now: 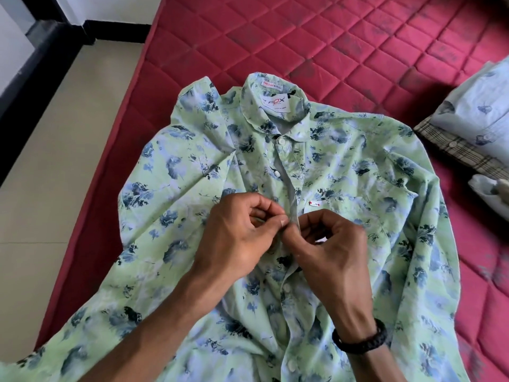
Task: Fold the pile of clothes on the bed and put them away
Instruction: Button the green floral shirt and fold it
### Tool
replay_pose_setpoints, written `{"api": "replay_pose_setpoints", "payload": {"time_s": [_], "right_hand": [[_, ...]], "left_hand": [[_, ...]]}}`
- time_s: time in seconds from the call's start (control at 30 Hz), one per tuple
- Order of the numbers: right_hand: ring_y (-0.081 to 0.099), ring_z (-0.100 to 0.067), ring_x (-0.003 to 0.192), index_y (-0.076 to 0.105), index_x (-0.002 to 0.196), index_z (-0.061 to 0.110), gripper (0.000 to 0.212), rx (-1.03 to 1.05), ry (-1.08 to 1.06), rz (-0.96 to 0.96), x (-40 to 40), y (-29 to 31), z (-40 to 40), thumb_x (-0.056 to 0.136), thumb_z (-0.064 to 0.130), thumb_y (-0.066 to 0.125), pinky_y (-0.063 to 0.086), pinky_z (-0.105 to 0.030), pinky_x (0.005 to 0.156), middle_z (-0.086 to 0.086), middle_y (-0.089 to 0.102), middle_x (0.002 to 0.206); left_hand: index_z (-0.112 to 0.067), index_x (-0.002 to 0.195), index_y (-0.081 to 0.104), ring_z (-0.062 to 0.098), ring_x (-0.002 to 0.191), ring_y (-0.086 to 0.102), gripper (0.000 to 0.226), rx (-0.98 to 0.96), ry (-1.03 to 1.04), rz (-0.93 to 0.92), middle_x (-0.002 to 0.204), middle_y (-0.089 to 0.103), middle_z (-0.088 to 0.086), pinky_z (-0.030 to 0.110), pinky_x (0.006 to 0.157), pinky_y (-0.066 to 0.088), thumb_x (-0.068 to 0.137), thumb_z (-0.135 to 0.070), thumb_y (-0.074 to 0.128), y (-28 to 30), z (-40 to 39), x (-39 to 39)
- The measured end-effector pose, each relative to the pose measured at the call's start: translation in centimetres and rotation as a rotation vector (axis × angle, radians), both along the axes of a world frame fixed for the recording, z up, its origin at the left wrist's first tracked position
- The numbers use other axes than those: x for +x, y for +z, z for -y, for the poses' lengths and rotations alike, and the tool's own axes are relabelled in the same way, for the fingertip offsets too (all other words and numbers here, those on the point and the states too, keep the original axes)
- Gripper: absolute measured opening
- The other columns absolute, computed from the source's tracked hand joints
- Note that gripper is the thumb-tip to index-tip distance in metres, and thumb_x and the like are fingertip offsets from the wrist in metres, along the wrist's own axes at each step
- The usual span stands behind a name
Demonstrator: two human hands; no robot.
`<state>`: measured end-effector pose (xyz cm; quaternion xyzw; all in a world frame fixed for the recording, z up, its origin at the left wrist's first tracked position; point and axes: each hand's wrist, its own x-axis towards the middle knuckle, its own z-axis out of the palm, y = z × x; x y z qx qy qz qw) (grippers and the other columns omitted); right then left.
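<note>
A light green shirt with blue leaf prints (pixel 358 172) lies front up on the red quilted mattress (pixel 330 37), collar at the far end. My left hand (pixel 237 232) and my right hand (pixel 327 244) meet at the middle of the button placket. Both pinch the placket edges between thumb and fingers, at chest height of the shirt. The top two buttons are fastened; the buttons below my hands look open. A black braided band sits on my right wrist.
At the right edge of the mattress lies a pile of other clothes: a pale blue printed shirt (pixel 484 111) over a checked garment (pixel 457 147), and a white piece (pixel 487 197). A beige tiled floor (pixel 55 161) runs along the left of the mattress.
</note>
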<state>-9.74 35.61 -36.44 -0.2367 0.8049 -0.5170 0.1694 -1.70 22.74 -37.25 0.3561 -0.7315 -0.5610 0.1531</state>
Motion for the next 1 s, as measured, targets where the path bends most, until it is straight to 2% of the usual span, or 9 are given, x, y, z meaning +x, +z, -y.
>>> {"api": "replay_pose_setpoints", "payload": {"time_s": [0.17, 0.3, 0.43, 0.5, 0.6, 0.67, 0.73, 0.8, 1.0], "right_hand": [[0.067, -0.019, 0.051, 0.072, 0.076, 0.018, 0.014, 0.022, 0.016, 0.021, -0.2, -0.5, -0.1, 0.088, 0.022, 0.079, 0.051, -0.027, 0.046, 0.002, 0.072, 0.062], [0.062, -0.006, 0.048, 0.074, 0.077, 0.019, 0.014, 0.007, 0.016, 0.115, -0.5, -0.2, -0.1, 0.09, 0.021, 0.08, 0.048, -0.021, 0.047, 0.004, 0.073, 0.062], [0.071, -0.03, 0.061, 0.078, 0.083, 0.018, 0.012, 0.003, 0.009, 0.184, -1.0, -0.4, -0.4, 0.088, 0.028, 0.081, 0.058, -0.049, 0.059, -0.002, 0.076, 0.07], [0.07, -0.025, 0.062, 0.078, 0.084, 0.018, 0.012, -0.008, 0.0, 0.201, -1.0, -0.6, -0.4, 0.086, 0.029, 0.083, 0.058, -0.053, 0.062, -0.003, 0.077, 0.072], [0.069, -0.019, 0.063, 0.079, 0.086, 0.021, 0.008, -0.017, -0.002, 0.174, -0.8, -0.6, -0.3, 0.085, 0.028, 0.084, 0.057, -0.049, 0.061, -0.001, 0.076, 0.072], [0.07, -0.017, 0.062, 0.08, 0.088, 0.023, 0.005, 0.015, 0.01, 0.099, -0.7, -0.8, -0.3, 0.087, 0.028, 0.082, 0.056, -0.04, 0.054, 0.003, 0.075, 0.07], [0.063, -0.01, 0.054, 0.081, 0.092, 0.023, 0.005, 0.036, 0.015, 0.039, -0.5, -1.0, -0.4, 0.09, 0.028, 0.081, 0.05, -0.028, 0.049, 0.007, 0.073, 0.068], [0.059, -0.007, 0.05, 0.081, 0.092, 0.023, 0.005, 0.047, 0.02, 0.003, -0.4, -1.1, -0.3, 0.091, 0.027, 0.079, 0.045, -0.023, 0.047, 0.007, 0.071, 0.065], [0.058, -0.005, 0.051, 0.08, 0.092, 0.021, 0.006, 0.056, 0.025, 0.004, -0.5, -1.2, -0.3, 0.092, 0.028, 0.079, 0.046, -0.023, 0.047, 0.005, 0.071, 0.065]], "left_hand": [[-0.019, 0.086, 0.08, 0.012, 0.06, 0.072, 0.008, 0.167, 0.02, -0.019, 0.073, 0.077, -0.001, 0.027, 0.065, 0.06, 0.084, -0.012, 0.084, -0.3, 0.3, 0.1], [-0.018, 0.087, 0.08, 0.013, 0.059, 0.071, 0.007, 0.183, 0.006, -0.019, 0.074, 0.077, 0.001, 0.028, 0.066, 0.06, 0.084, -0.013, 0.084, -0.1, 0.5, 0.1], [-0.017, 0.089, 0.08, 0.015, 0.06, 0.072, 0.006, 0.177, -0.023, -0.011, 0.076, 0.078, 0.001, 0.032, 0.068, 0.063, 0.084, -0.016, 0.084, 0.3, 1.0, 0.2], [-0.018, 0.088, 0.08, 0.013, 0.059, 0.072, 0.006, 0.125, -0.01, -0.007, 0.074, 0.077, -0.001, 0.031, 0.067, 0.063, 0.084, -0.016, 0.084, 0.3, 0.8, 0.2], [-0.023, 0.085, 0.08, 0.004, 0.061, 0.07, 0.007, -0.081, 0.034, 0.024, 0.07, 0.074, -0.012, 0.027, 0.067, 0.061, 0.083, -0.018, 0.084, -0.1, 0.0, 0.2], [-0.025, 0.085, 0.08, -0.003, 0.062, 0.068, 0.006, -0.202, 0.038, 0.033, 0.069, 0.073, -0.017, 0.021, 0.065, 0.06, 0.082, -0.021, 0.084, -0.1, -0.5, 0.2], [-0.025, 0.085, 0.08, -0.006, 0.062, 0.067, 0.006, -0.247, 0.036, 0.029, 0.069, 0.072, -0.018, 0.018, 0.064, 0.059, 0.082, -0.022, 0.084, 0.0, -0.7, 0.3], [-0.025, 0.084, 0.08, -0.003, 0.061, 0.068, 0.007, -0.204, 0.04, 0.03, 0.068, 0.073, -0.016, 0.021, 0.064, 0.06, 0.081, -0.021, 0.085, 0.1, -0.5, 0.3], [-0.019, 0.083, 0.08, 0.013, 0.057, 0.073, 0.009, 0.108, 0.03, 0.022, 0.07, 0.076, -0.001, 0.026, 0.066, 0.06, 0.083, -0.012, 0.085, 0.2, 0.5, 0.1]]}}
